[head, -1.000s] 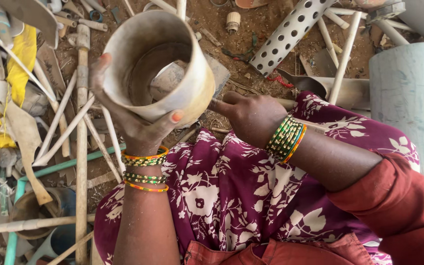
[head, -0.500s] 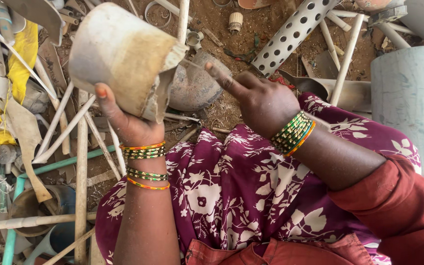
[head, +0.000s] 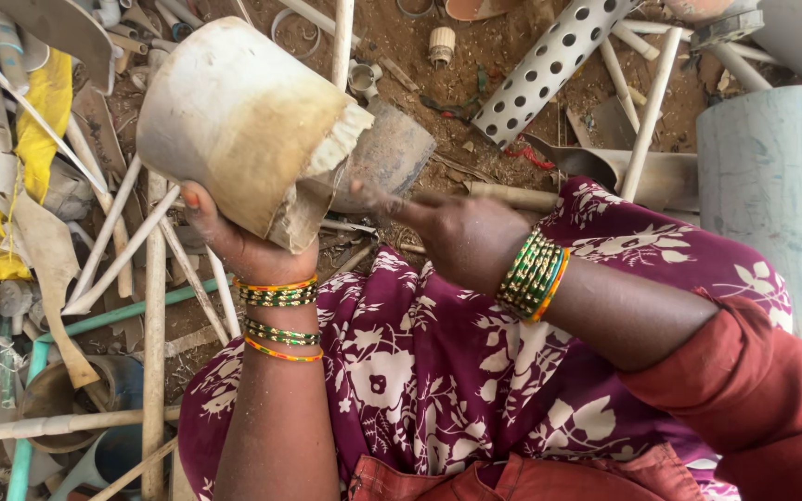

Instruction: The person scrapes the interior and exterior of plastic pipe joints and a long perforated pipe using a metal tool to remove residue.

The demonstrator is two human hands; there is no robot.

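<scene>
Scrap pipes litter the dirt ground while the left hand (head: 234, 246), fingers curled, grips a wide cut pipe section (head: 243, 121) in the upper left, and the blurred right hand (head: 461, 241), fingers unclear, nears its jagged edge, which could cut skin.

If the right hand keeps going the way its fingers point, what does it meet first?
Most likely the broken edge of the pipe piece held up by the left hand; the right hand is blurred, so depth is uncertain.
</scene>
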